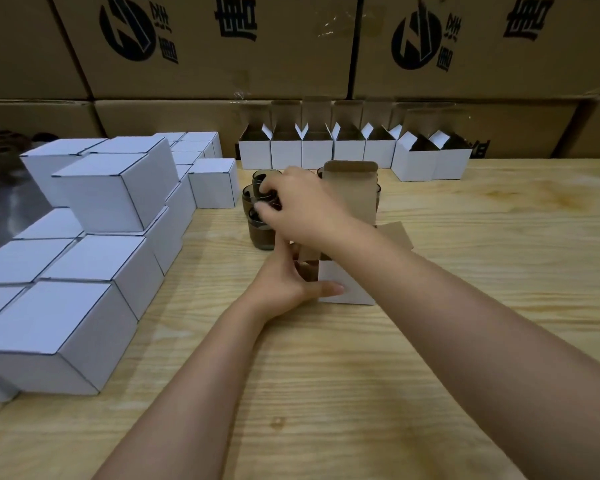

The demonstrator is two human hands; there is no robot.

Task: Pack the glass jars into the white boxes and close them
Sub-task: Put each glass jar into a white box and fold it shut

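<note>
An open white box [347, 284] stands mid-table, its brown lid flap [352, 192] upright at the back and a side flap folded out to the right. My left hand [284, 282] holds the box's left side, thumb across its front. My right hand [302, 206] reaches over the box to a cluster of dark glass jars [258, 233] behind it on the left, with its fingers curled round the rim of one jar [257, 195]. More jars are partly hidden behind the flap.
Closed white boxes [94, 258] are stacked in rows along the left of the wooden table [361, 375]. A row of open white boxes [354, 150] lines the back. Large brown cartons [222, 46] form a wall behind.
</note>
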